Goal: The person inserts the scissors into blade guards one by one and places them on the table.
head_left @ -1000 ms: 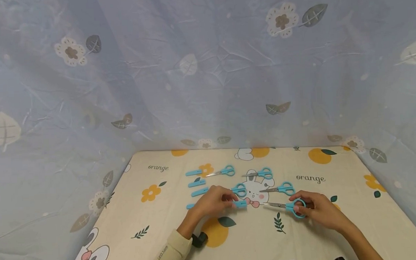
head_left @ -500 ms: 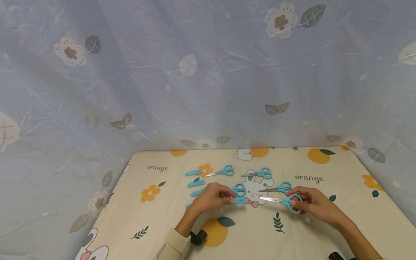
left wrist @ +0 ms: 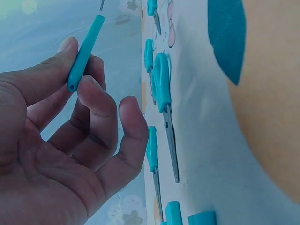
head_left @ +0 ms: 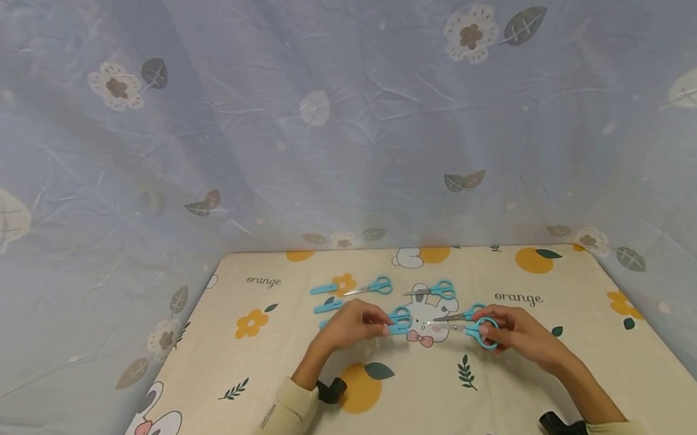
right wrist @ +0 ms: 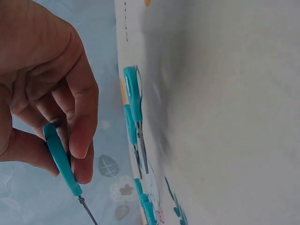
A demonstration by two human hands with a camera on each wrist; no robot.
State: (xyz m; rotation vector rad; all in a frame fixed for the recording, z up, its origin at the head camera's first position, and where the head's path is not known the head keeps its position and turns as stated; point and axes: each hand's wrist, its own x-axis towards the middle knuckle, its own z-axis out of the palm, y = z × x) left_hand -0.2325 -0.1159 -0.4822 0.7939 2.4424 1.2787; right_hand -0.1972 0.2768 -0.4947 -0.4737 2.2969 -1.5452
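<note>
My left hand [head_left: 349, 326] pinches a light-blue scissor blade cover [head_left: 398, 330] between thumb and fingers, its far end pointing right. The left wrist view shows this cover [left wrist: 87, 54] held up above the tabletop, with a thin metal tip just beyond its end. A pair of scissors [head_left: 473, 329] with blue handles is in my right hand [head_left: 522, 336], gripped by the finger loops. Its closed blades point left at the cover, a small gap between them. In the right wrist view, thumb and fingers pinch the blue handle [right wrist: 62, 157].
Several blue-handled scissors lie uncovered on the patterned cloth: one pair [head_left: 381, 285] at the back, another [head_left: 443, 290] to its right, others close to both hands. Blue covers, such as one [head_left: 324, 289] and another [head_left: 328, 306], lie in a column at left. A curtain [head_left: 346, 147] hangs behind.
My right hand has raised the scissors from near the cloth and moved them left and away from me, narrowing the gap to the cover. My left hand has lifted the cover slightly.
</note>
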